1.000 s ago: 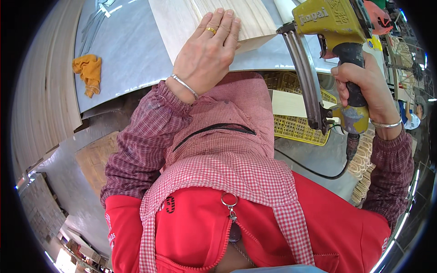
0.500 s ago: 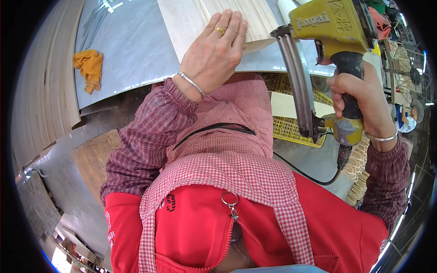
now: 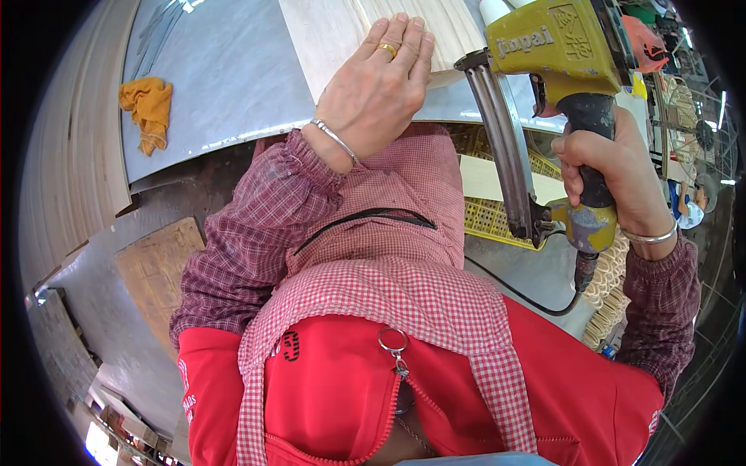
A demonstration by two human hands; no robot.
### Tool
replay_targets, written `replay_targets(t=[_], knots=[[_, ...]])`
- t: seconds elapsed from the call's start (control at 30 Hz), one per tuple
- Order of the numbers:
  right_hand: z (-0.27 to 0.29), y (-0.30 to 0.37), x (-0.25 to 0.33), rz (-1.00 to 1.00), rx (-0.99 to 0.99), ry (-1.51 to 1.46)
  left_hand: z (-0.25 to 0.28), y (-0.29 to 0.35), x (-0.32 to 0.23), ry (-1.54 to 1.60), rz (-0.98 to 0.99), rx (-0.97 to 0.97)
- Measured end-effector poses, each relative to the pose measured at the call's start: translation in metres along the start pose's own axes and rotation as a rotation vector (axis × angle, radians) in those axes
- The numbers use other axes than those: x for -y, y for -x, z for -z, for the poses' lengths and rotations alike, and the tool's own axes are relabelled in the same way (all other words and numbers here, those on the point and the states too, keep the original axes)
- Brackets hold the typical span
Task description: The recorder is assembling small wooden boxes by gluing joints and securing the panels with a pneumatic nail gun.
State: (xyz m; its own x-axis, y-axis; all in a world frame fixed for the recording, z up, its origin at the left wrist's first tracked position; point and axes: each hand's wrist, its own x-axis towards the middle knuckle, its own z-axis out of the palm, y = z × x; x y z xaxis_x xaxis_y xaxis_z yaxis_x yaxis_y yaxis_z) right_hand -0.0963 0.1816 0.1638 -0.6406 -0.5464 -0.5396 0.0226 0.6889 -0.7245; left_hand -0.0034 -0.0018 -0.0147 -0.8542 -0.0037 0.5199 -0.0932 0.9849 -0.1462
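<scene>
My left hand [image 3: 377, 89] lies flat on a pale wooden board [image 3: 326, 39], its fingers stretched out over the wood near the front edge. The board rests on a grey-blue worktable [image 3: 225, 85]. In my right hand [image 3: 614, 163] is a yellow-green pneumatic nail gun [image 3: 556, 43], gripped by its black handle. Its long metal magazine [image 3: 509, 147] slants down on the side toward my body, and an air hose [image 3: 556, 311] hangs from the handle's base. The nail gun's nose is hidden beyond its body at the upper right.
An orange cloth [image 3: 148, 109] lies at the table's left, below thin grey strips [image 3: 159, 39]. Stacked wooden panels [image 3: 78, 116] stand at far left. Yellow plastic crates [image 3: 501, 221] sit under the table on the right, with a pale board [image 3: 509, 179] on them. Another person [image 3: 688, 206] is far right.
The board and my left hand sit slightly farther right in the picture. My right hand and the nail gun have shifted slightly left. Both hands keep their hold.
</scene>
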Motion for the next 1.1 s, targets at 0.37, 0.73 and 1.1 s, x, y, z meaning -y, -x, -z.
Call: replay_targets(t=[0.37,0.73,1.1], knots=[[-0.002,0.004,0.004,-0.016,0.007,0.078,0.008,0.015,0.009,0.139,0.071,-0.082],[-0.017,0.007,0.007,0.006,-0.031,0.036,-0.004,0.037,0.02,0.285,0.137,-0.312],[-0.04,0.01,0.029,-0.035,0.023,0.027,-0.003,0.03,0.018,0.295,0.155,-0.331]])
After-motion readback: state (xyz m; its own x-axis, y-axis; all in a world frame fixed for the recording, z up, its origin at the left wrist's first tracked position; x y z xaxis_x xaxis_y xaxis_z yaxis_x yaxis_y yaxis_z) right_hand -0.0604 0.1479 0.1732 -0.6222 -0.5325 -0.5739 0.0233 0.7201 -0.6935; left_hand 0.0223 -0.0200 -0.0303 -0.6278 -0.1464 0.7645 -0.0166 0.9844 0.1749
